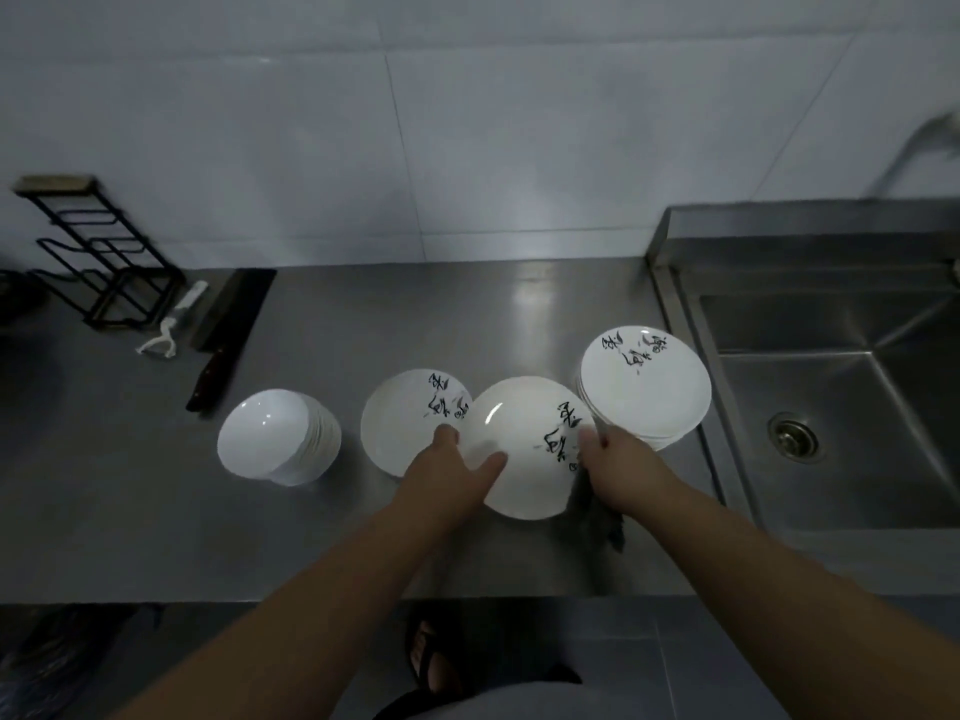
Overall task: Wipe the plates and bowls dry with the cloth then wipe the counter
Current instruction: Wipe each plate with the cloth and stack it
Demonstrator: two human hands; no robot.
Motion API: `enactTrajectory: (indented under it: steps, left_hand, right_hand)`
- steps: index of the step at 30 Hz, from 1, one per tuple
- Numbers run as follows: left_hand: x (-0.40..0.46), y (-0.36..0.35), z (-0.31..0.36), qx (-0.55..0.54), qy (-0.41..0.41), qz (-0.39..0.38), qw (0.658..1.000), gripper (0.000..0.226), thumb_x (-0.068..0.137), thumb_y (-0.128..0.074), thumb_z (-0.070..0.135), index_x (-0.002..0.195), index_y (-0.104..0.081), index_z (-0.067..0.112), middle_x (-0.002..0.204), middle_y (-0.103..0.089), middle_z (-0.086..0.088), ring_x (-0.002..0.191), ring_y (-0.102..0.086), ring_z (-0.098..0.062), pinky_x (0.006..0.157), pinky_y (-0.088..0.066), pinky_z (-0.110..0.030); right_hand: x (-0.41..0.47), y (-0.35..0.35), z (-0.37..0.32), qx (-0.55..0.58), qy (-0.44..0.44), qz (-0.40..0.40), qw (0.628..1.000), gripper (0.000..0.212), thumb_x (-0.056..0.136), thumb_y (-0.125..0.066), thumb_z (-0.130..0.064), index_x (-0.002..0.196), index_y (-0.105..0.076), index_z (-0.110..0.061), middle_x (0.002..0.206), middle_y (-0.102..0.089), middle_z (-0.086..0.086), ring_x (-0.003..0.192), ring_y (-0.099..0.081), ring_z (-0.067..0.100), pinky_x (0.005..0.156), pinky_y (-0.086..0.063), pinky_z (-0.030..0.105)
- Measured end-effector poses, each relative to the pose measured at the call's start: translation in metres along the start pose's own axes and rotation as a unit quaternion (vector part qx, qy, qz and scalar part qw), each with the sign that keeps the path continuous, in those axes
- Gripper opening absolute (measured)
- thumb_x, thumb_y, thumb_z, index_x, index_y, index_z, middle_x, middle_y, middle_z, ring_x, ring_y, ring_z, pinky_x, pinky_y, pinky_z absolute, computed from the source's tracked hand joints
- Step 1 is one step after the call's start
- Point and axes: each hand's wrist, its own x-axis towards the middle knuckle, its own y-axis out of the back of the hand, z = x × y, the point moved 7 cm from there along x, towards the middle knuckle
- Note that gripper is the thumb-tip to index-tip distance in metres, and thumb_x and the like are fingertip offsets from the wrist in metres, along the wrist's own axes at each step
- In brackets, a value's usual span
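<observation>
I hold a white plate (524, 439) with black brush lettering above the steel counter (363, 324). My left hand (451, 472) grips its left rim, thumb on the face. My right hand (618, 467) grips a dark grey cloth (597, 517) against the plate's right rim; the cloth hangs below the hand. Another lettered plate (402, 418) lies flat on the counter just left of and behind the held one. To the right stands a stack of lettered plates (647, 389). Left of them sits a stack of plain white bowls (278, 439).
A steel sink (852, 407) with a drain lies to the right, its rim close to the plate stack. At the back left are a black wire rack (104, 257), a white peeler (166, 335) and a dark cleaver (228, 330). The wall is tiled.
</observation>
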Motion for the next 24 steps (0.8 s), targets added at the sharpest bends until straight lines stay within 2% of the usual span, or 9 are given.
enactTrajectory:
  steps: [3,5,6,9,13,16,20,22,24]
  left_hand:
    - [-0.003,0.043,0.024,-0.169,0.007,0.044,0.985,0.061,0.091,-0.043,0.074,0.127,-0.042,0.025,0.111,-0.068,-0.007,0.1,-0.066,-0.027,0.094,-0.052,-0.048]
    - [-0.006,0.075,0.044,-0.25,-0.018,0.078,0.965,0.036,0.103,-0.041,0.053,0.121,-0.045,0.022,0.114,-0.065,-0.01,0.096,-0.062,-0.022,0.089,-0.051,-0.044]
    - [-0.007,0.09,0.054,-0.265,-0.038,0.088,0.96,0.029,0.107,-0.042,0.041,0.123,-0.047,0.018,0.116,-0.062,-0.011,0.093,-0.059,-0.019,0.081,-0.05,-0.039]
    - [-0.005,0.116,0.067,-0.457,-0.024,0.047,0.888,0.027,0.107,-0.049,0.026,0.131,-0.049,0.015,0.123,-0.064,-0.01,0.102,-0.064,-0.023,0.081,-0.058,-0.042]
    - [0.003,0.139,0.083,-0.632,-0.025,-0.045,0.774,0.034,0.105,-0.049,0.006,0.138,-0.055,0.007,0.131,-0.067,-0.015,0.115,-0.067,-0.031,0.078,-0.063,-0.039]
    - [0.004,0.161,0.091,-0.662,-0.053,-0.059,0.745,0.031,0.103,-0.048,0.001,0.13,-0.059,0.011,0.127,-0.07,-0.014,0.105,-0.07,-0.028,0.068,-0.063,-0.042]
    - [0.003,0.179,0.099,-0.67,-0.086,-0.066,0.735,0.034,0.1,-0.051,-0.002,0.128,-0.059,0.016,0.124,-0.07,-0.011,0.101,-0.072,-0.027,0.064,-0.062,-0.042]
    - [0.001,0.182,0.105,-0.669,-0.102,-0.069,0.733,0.033,0.098,-0.052,-0.003,0.122,-0.059,0.017,0.12,-0.071,-0.01,0.096,-0.073,-0.026,0.062,-0.061,-0.042]
    - [-0.001,0.183,0.111,-0.67,-0.119,-0.08,0.729,0.033,0.096,-0.053,-0.004,0.123,-0.057,0.016,0.119,-0.071,-0.013,0.095,-0.073,-0.027,0.064,-0.062,-0.043]
  right_hand:
    - [-0.019,0.034,-0.039,0.212,0.014,0.063,0.975,0.053,0.107,-0.027,-0.055,0.114,-0.058,-0.013,0.102,-0.063,0.005,0.095,-0.06,0.025,0.089,-0.039,0.033]
    - [-0.029,0.048,-0.068,0.353,0.04,0.024,0.935,0.055,0.102,-0.035,-0.057,0.109,-0.057,-0.006,0.095,-0.072,0.009,0.077,-0.066,0.031,0.078,-0.048,0.033]
    - [-0.032,0.058,-0.08,0.359,0.071,0.03,0.93,0.048,0.098,-0.043,-0.053,0.106,-0.056,-0.007,0.091,-0.074,0.004,0.076,-0.067,0.032,0.072,-0.05,0.031]
    - [-0.036,0.087,-0.101,0.258,0.136,0.12,0.949,0.005,0.099,-0.058,-0.032,0.099,-0.054,-0.032,0.085,-0.065,-0.008,0.079,-0.062,0.016,0.068,-0.047,0.026]
    - [-0.043,0.106,-0.135,0.155,0.222,0.14,0.952,0.019,0.099,-0.058,-0.035,0.114,-0.05,-0.042,0.086,-0.068,-0.011,0.074,-0.065,0.009,0.069,-0.056,0.038]
    - [-0.049,0.129,-0.151,0.026,0.228,0.247,0.941,0.031,0.096,-0.061,-0.042,0.124,-0.052,-0.032,0.084,-0.063,-0.01,0.078,-0.062,0.005,0.074,-0.053,0.034]
    - [-0.063,0.152,-0.172,0.192,0.281,0.308,0.889,0.023,0.095,-0.063,-0.035,0.118,-0.061,-0.038,0.1,-0.062,-0.015,0.084,-0.068,0.018,0.078,-0.06,0.046]
    - [-0.077,0.153,-0.199,0.174,0.368,0.301,0.862,0.03,0.101,-0.06,-0.026,0.13,-0.061,-0.031,0.122,-0.06,-0.016,0.11,-0.064,0.013,0.097,-0.054,0.039]
    - [-0.08,0.138,-0.223,0.067,0.419,0.26,0.868,0.049,0.104,-0.051,-0.034,0.15,-0.046,-0.021,0.147,-0.052,-0.006,0.138,-0.047,0.017,0.118,-0.035,0.035]
